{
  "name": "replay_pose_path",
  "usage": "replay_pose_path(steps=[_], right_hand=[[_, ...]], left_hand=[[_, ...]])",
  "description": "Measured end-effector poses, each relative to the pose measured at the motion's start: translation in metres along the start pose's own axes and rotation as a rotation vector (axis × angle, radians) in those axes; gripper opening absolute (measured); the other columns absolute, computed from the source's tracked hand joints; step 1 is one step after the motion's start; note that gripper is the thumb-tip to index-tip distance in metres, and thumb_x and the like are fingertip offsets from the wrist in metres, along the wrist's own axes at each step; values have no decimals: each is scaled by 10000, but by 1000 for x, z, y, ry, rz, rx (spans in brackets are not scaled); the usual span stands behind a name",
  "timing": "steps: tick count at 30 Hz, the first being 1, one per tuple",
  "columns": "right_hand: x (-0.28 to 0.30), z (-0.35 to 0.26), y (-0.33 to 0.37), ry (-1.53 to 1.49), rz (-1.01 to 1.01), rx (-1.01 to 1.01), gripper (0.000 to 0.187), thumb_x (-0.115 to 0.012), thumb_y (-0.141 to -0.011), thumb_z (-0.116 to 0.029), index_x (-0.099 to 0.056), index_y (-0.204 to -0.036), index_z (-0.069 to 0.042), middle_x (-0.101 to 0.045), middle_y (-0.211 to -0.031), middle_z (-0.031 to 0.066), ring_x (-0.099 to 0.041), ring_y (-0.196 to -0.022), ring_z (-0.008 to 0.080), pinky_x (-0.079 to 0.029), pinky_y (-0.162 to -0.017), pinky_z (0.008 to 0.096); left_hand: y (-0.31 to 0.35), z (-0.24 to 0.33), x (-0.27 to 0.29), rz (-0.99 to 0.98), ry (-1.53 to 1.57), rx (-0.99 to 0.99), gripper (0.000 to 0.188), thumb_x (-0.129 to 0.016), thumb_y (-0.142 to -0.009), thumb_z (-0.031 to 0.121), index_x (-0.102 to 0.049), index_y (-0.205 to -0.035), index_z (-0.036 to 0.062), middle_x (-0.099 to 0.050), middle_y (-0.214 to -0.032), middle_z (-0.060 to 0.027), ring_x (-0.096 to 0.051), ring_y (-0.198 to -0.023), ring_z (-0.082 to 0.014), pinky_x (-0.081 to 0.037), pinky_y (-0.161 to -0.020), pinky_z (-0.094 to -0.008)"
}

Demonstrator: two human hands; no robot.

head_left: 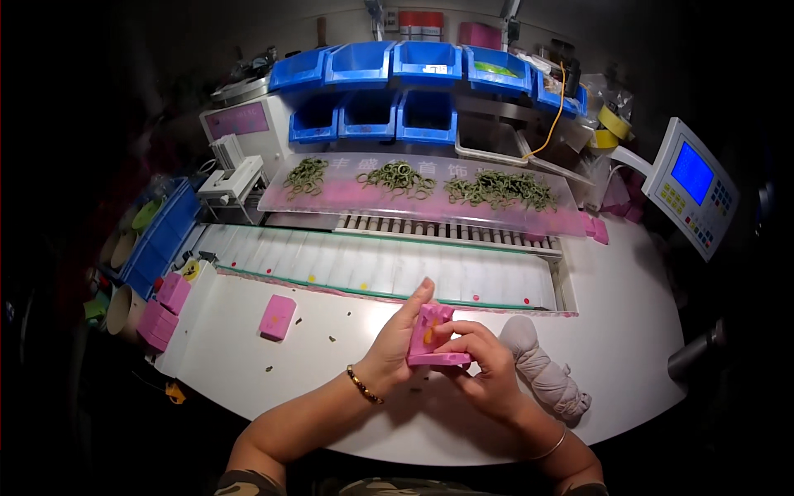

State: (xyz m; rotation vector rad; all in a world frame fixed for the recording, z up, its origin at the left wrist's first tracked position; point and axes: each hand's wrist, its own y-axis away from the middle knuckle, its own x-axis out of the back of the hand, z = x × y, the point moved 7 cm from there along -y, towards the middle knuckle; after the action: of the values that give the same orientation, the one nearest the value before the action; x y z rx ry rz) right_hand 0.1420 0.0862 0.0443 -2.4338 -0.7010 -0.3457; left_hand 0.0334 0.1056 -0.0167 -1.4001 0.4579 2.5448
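Note:
A pink rubber mould [420,333] is spread open in two halves between my hands, over the near middle of the table. My left hand [393,351] grips the upright half from its left side, thumb pointing up. With curled fingers, my right hand [490,376] holds the lower half [438,360], which lies nearly flat. Its fingertips reach against the mould's inner face. A small yellow-orange patch shows there, too small to name. Another pink mould block [278,317] lies on the table to the left.
Heaps of green ring-shaped pieces [500,190] lie on a translucent shelf [397,217]. Below runs a white strip [389,264] with coloured dots. Blue bins [426,116] stand behind. A rolled grey cloth [546,372] and a control panel [693,186] are right; stacked pink blocks [159,324] are left.

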Motion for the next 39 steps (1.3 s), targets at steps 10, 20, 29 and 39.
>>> replay_pose_path(steps=[10, 20, 29, 39], right_hand=[[-18, -45, 6, 721, 73, 457, 183, -643, -709, -30, -645, -891, -12, -661, -1137, 148, -596, -662, 201, -503, -559, 281], [26, -19, 37, 842, 17, 331, 521, -681, -746, -37, -596, -1257, -96, -558, -1250, 151, -596, -993, 261, -492, -832, 351], [94, 32, 58, 466, -164, -393, 896, -769, -694, -107, -321, -1470, -77, -522, -1242, 220, -540, -1072, 373, -428, -961, 388], [57, -94, 10, 909, 242, 410, 569, -720, -711, -30, -628, -1266, -112, -628, -1188, 235, -617, -756, 236, -465, -656, 311]], left_hand=[[23, 2, -6, 146, -5, -130, 346, -570, -939, 460, -569, -997, 119, -619, -869, -102, -627, -805, -200, -537, -736, -345], [12, 3, 2, 176, 63, -49, 365, -472, -906, 355, -539, -778, 20, -571, -745, -110, -561, -653, -246, -487, -607, -372], [8, -3, 7, 284, 16, -45, 271, -462, -923, 275, -524, -813, 35, -528, -735, -86, -554, -658, -247, -480, -607, -388], [14, -12, 10, 318, -65, -30, 224, -499, -949, 242, -538, -886, 30, -564, -784, -89, -590, -701, -235, -524, -602, -360]])
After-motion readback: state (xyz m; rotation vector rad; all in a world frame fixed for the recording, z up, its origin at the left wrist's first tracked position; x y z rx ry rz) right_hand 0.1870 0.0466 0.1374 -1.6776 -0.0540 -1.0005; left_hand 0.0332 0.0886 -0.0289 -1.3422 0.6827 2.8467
